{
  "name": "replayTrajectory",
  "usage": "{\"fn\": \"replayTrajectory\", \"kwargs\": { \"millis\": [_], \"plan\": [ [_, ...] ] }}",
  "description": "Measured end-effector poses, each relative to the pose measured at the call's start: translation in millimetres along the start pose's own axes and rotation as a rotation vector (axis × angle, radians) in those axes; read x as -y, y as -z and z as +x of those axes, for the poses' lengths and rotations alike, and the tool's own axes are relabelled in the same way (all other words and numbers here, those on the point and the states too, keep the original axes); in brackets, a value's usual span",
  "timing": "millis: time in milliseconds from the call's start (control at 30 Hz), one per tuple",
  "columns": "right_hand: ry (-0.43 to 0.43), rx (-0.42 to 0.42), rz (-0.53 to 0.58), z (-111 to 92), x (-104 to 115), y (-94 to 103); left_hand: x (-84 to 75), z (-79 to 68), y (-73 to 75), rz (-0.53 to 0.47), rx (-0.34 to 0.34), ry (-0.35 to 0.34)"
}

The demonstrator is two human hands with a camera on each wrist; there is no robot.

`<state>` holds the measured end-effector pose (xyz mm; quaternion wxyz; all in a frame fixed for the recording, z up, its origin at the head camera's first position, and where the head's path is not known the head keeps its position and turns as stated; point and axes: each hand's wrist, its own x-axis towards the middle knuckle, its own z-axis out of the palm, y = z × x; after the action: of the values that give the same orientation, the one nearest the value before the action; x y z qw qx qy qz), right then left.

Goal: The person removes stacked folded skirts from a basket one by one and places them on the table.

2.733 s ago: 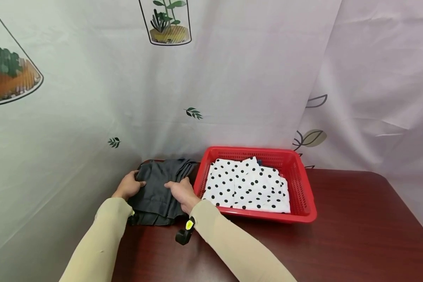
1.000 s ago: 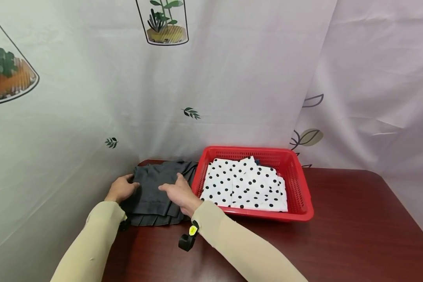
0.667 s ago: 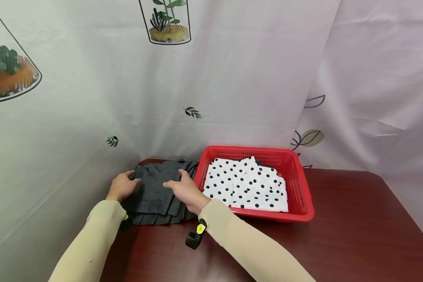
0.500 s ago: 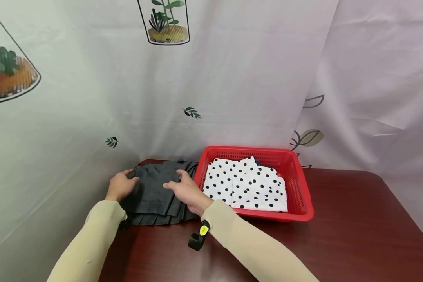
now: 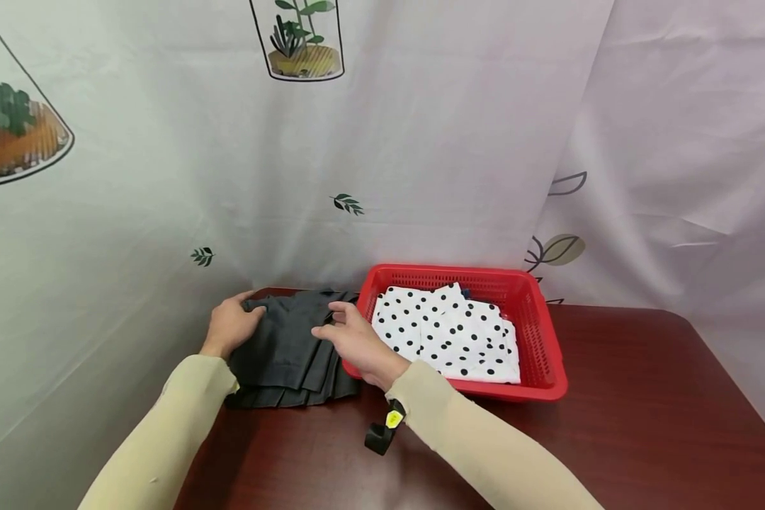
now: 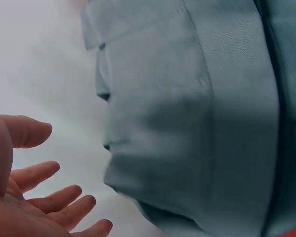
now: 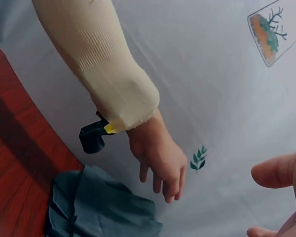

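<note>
A dark grey pleated skirt (image 5: 280,347) lies folded at the left end of the table, its pleats fanned along the near and right sides. My left hand (image 5: 231,327) is at the skirt's left edge. In the left wrist view its fingers (image 6: 71,210) are loosely spread, with a gap between them and the cloth (image 6: 163,108). My right hand (image 5: 360,343) hovers between the skirt and the red basket, thumb and forefinger apart and nothing between them. White cloth with black dots (image 5: 446,333) lies folded inside the basket.
The red plastic basket (image 5: 551,354) stands right beside the skirt, near the back of the brown table (image 5: 637,397). Printed white curtains (image 5: 459,156) close in the back and the left side.
The skirt has been spread slightly wider since the earliest frame. My right hand has drawn back from over it toward the basket, and my left has shifted slightly right.
</note>
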<state>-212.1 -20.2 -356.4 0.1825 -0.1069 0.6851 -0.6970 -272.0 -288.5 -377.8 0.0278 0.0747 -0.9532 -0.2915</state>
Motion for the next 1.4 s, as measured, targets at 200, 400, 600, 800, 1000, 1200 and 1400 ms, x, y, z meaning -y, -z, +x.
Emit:
{"fn": "replayTrajectory", "kwargs": {
  "millis": [200, 400, 600, 800, 1000, 1200, 1400],
  "plan": [
    [0.003, -0.007, -0.010, -5.7, 4.5, 17.2, -18.5, -4.6, -5.4, -0.040, 0.017, -0.051],
    [0.042, -0.024, -0.025, -11.5, 9.0, 34.6, -39.3, -7.3, -9.9, -0.056, 0.035, -0.092],
    [0.040, -0.042, -0.047, -17.6, 12.2, 52.5, -56.1, -8.9, -14.7, -0.048, 0.048, -0.098],
    [0.032, -0.091, -0.074, -21.5, 13.0, 70.2, -70.3, -9.2, -19.9, -0.053, 0.052, -0.120],
    [0.024, -0.147, -0.115, -25.6, 12.9, 85.2, -82.5, -10.3, -24.8, -0.079, 0.067, -0.131],
    [-0.001, -0.175, -0.154, -29.3, 12.1, 100.3, -91.8, -13.9, -28.5, -0.085, 0.091, -0.126],
    [-0.021, -0.192, -0.185, -32.6, 10.5, 116.1, -104.7, -19.2, -32.9, -0.109, 0.109, -0.163]
  ]
}}
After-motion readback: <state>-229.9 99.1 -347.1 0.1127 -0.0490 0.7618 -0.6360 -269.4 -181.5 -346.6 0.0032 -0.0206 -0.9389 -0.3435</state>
